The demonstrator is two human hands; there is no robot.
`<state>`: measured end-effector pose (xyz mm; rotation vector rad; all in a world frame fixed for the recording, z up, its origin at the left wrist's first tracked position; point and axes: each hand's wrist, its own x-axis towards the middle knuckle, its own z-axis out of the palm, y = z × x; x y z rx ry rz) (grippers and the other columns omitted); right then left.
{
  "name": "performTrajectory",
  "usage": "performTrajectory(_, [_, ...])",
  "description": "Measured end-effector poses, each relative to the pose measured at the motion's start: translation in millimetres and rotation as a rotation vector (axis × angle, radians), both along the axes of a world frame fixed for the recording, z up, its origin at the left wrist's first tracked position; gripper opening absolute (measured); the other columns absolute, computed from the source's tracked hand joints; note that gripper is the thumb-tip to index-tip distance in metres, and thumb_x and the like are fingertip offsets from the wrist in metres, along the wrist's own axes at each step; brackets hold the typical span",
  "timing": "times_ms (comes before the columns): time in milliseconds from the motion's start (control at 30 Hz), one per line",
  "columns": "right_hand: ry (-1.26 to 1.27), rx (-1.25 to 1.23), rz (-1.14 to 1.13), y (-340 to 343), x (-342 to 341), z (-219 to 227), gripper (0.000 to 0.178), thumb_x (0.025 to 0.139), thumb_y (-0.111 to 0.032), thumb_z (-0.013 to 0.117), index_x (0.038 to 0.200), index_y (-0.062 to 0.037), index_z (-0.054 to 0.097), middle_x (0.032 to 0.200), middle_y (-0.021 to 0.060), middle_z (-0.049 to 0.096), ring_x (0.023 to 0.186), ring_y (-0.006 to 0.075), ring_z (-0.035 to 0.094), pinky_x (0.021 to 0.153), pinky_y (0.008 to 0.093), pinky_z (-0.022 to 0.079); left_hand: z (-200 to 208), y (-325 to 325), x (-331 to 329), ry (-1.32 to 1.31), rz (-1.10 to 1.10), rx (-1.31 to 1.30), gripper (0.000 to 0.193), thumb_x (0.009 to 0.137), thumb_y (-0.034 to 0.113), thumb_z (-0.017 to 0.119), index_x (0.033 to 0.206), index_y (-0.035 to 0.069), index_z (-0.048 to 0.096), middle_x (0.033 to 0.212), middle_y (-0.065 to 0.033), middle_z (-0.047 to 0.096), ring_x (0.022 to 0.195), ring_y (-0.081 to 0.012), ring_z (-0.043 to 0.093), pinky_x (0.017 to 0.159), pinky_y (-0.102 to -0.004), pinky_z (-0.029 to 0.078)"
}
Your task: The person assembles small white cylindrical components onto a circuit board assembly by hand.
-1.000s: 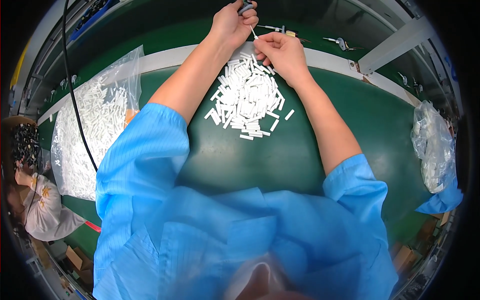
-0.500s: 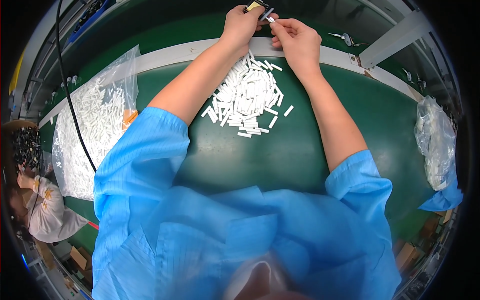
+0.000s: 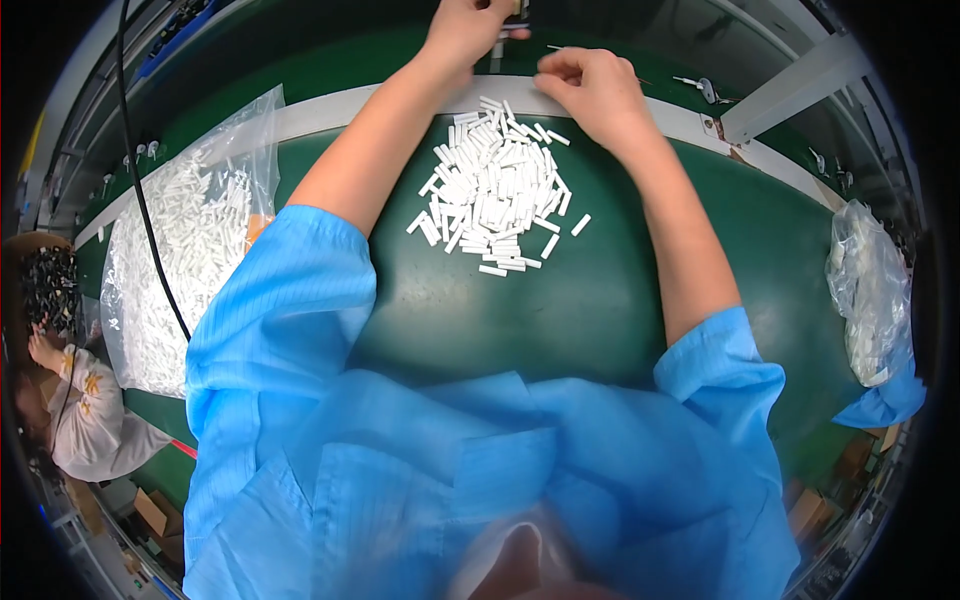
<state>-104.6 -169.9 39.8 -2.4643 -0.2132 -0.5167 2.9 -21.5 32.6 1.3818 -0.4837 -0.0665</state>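
At the top edge, my left hand [image 3: 468, 32] grips a small black-and-yellow object [image 3: 517, 18], which is partly cut off by the picture's edge. My right hand [image 3: 598, 92] is a little to the right, apart from it, over the white rail. Its thumb and fingers are curled together, slightly blurred; whether anything sits between them is hidden. Below both hands, a heap of short white tubes [image 3: 500, 190] lies loose on the green tabletop [image 3: 480, 320].
A clear bag of white tubes [image 3: 180, 260] lies at left, with a black cable [image 3: 143, 205] across it. Small metal parts [image 3: 700, 88] lie past the rail [image 3: 340, 109], near a grey post [image 3: 790, 85]. Another clear bag [image 3: 868, 290] is at right. A person's sleeve [image 3: 95, 420] shows far left.
My left hand has moved up and left with the black-and-yellow object. My right hand has drawn away from that object and dropped slightly; the white piece at its fingertips no longer shows.
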Motion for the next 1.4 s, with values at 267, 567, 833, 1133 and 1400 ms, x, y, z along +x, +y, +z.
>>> performTrajectory(267, [0.407, -0.375, 0.082, 12.5, -31.2, 42.5, 0.010, 0.070, -0.007, 0.069, 0.074, 0.0029, 0.067, 0.069, 0.0157, 0.065, 0.068, 0.0270, 0.063, 0.066, 0.0359, 0.051, 0.2, 28.8, 8.6, -0.520, 0.266, 0.854, 0.017, 0.084, 0.016, 0.055, 0.093, 0.005, 0.064, 0.091, -0.0169, 0.065, 0.086, -0.0382, 0.062, 0.078, -0.0424, 0.050])
performTrajectory(567, [0.391, -0.391, 0.026, 18.5, -29.0, 43.5, 0.012, 0.067, -0.008, 0.065, 0.074, 0.0020, 0.063, 0.069, 0.0154, 0.062, 0.065, 0.0266, 0.061, 0.064, 0.0351, 0.049, -5.8, 26.9, -3.3, -0.633, 0.296, 0.934, 0.024, 0.089, 0.024, 0.053, 0.102, 0.007, 0.064, 0.103, -0.0139, 0.061, 0.104, -0.0321, 0.055, 0.086, -0.0440, 0.042])
performTrajectory(833, [0.318, 0.575, 0.154, 15.2, -1.2, -3.4, 0.032, 0.079, -0.014, 0.070, 0.106, 0.0014, 0.065, 0.081, 0.0039, 0.067, 0.070, 0.0090, 0.063, 0.065, 0.0213, 0.050, -4.4, 25.7, 1.9, -0.667, 0.469, 0.733, 0.021, 0.087, 0.020, 0.055, 0.098, 0.005, 0.064, 0.098, -0.0139, 0.063, 0.098, -0.0333, 0.058, 0.085, -0.0437, 0.044])
performTrajectory(1133, [0.197, 0.684, 0.145, 17.5, 4.2, -26.8, 0.018, 0.086, -0.012, 0.064, 0.101, -0.0011, 0.063, 0.079, 0.0053, 0.065, 0.065, 0.0090, 0.062, 0.061, 0.0211, 0.050, -16.0, 27.1, 18.4, -0.526, 0.471, 0.668, 0.018, 0.083, 0.018, 0.059, 0.092, 0.005, 0.067, 0.092, -0.0161, 0.065, 0.089, -0.0326, 0.062, 0.080, -0.0402, 0.049])
performTrajectory(1400, [0.236, 0.683, 0.111, 19.7, 0.0, -21.6, 0.021, 0.090, -0.011, 0.060, 0.106, 0.0024, 0.058, 0.077, 0.0058, 0.062, 0.066, 0.0084, 0.058, 0.059, 0.0208, 0.048, -22.8, 27.6, 21.8, -0.574, 0.496, 0.655, 0.017, 0.083, 0.018, 0.060, 0.089, 0.004, 0.068, 0.089, -0.0168, 0.065, 0.086, -0.0338, 0.062, 0.079, -0.0405, 0.049])
